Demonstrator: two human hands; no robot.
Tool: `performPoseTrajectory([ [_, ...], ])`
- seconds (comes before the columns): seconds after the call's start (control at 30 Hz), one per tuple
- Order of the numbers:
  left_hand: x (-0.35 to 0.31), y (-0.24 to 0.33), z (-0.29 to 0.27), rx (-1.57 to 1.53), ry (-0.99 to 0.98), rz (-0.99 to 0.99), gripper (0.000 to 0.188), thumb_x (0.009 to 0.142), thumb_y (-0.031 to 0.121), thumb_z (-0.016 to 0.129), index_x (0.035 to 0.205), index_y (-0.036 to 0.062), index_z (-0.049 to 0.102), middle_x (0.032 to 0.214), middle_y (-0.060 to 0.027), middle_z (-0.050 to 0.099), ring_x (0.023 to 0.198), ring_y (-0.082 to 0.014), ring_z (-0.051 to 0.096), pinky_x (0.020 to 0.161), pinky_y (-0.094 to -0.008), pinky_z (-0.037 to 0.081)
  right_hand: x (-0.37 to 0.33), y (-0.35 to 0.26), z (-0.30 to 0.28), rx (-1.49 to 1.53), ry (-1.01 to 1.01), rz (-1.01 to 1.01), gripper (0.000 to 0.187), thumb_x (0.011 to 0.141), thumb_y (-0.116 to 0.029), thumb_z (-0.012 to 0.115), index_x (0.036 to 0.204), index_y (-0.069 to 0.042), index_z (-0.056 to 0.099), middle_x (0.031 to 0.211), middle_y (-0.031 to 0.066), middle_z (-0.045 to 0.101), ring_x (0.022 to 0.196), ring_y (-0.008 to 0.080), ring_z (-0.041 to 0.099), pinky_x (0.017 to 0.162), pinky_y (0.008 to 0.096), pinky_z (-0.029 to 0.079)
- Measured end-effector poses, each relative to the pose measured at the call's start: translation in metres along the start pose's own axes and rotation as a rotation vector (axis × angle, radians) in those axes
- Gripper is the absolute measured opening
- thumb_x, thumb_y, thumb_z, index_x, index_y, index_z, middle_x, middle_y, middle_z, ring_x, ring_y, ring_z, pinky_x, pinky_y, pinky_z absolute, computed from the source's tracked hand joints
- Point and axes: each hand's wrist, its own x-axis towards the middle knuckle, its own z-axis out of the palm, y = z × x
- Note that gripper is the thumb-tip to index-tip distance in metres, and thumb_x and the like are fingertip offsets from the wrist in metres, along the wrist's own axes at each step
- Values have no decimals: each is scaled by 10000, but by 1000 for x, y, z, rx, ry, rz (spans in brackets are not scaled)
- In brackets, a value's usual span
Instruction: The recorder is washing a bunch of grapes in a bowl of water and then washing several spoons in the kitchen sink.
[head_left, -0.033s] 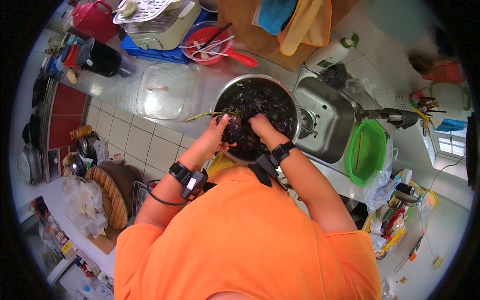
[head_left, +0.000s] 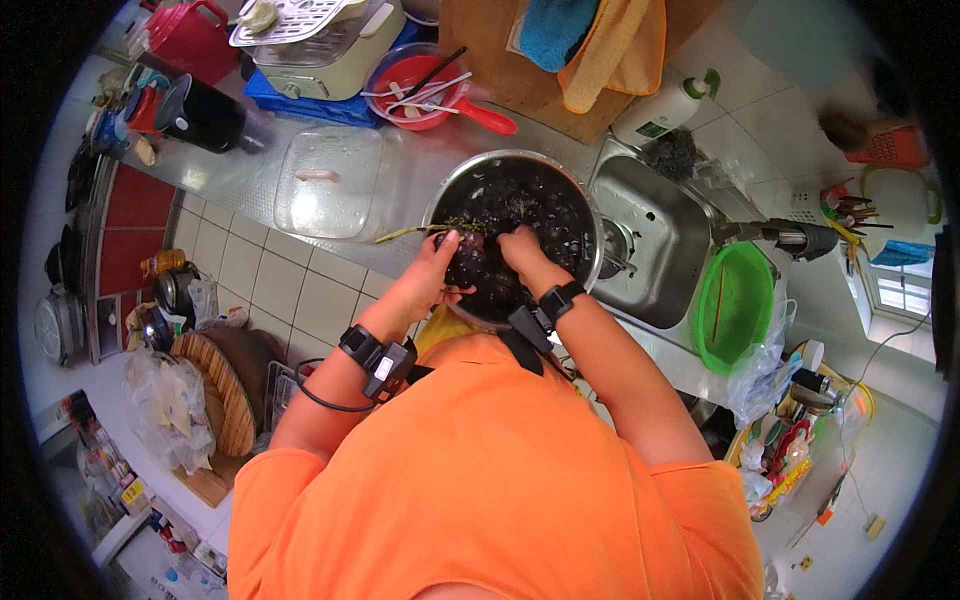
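Note:
A round steel pot [head_left: 447, 181] holds water and many dark purple grapes [head_left: 545, 195]. Over its left side, my left hand [head_left: 438, 268] grips a bunch of grapes by its green stem [head_left: 405, 232], whose bare end sticks out past the rim to the left. Dark grapes hang below those fingers. My right hand [head_left: 522, 252] reaches into the middle of the pot, close to the bunch. Its fingers curl downward with the tips hidden among the grapes, so what they pinch does not show. Both wrists wear black straps with small devices.
Right of the pot is a steel sink [head_left: 650, 235] with a green basin [head_left: 733, 310] beyond it. A clear plastic container [head_left: 325, 185] lies on the counter to the left. Behind stand a red strainer [head_left: 425, 85], a cream appliance [head_left: 320, 65] and a pump bottle [head_left: 655, 108].

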Motion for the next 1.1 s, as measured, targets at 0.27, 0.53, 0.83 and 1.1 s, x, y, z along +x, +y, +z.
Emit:
performPoseTrajectory([
  [0.27,4,-5,-4,-123,-11,34,588,927,531,445,1326,141,259,999,-77,603,674,-186,638,528,-267,480,3,13,-11,435,-108,117,263,923,-224,499,824,-7,612,665,100,602,612,233,596,538,385,491],
  [0.53,9,4,12,-60,79,-28,472,935,562,386,1216,185,356,989,-34,599,697,-180,631,503,-242,447,-58,-57,-73,1051,-451,108,254,954,-192,466,1011,21,593,917,141,649,813,226,639,724,336,546],
  [0.83,22,22,41,-122,-219,-16,473,922,604,338,1152,204,441,892,32,596,659,-148,599,519,-229,369,-110,-91,-118,682,-250,-239,269,927,-117,491,1148,31,536,997,138,623,913,214,630,800,313,525],
  [1.1,-8,41,90,-43,-21,162,410,927,537,381,1140,204,494,947,24,585,731,-156,556,545,-262,389,-105,-68,-82,475,14,-657,420,983,-218,432,1361,-40,403,1335,93,453,1182,145,433,1013,261,321],
])
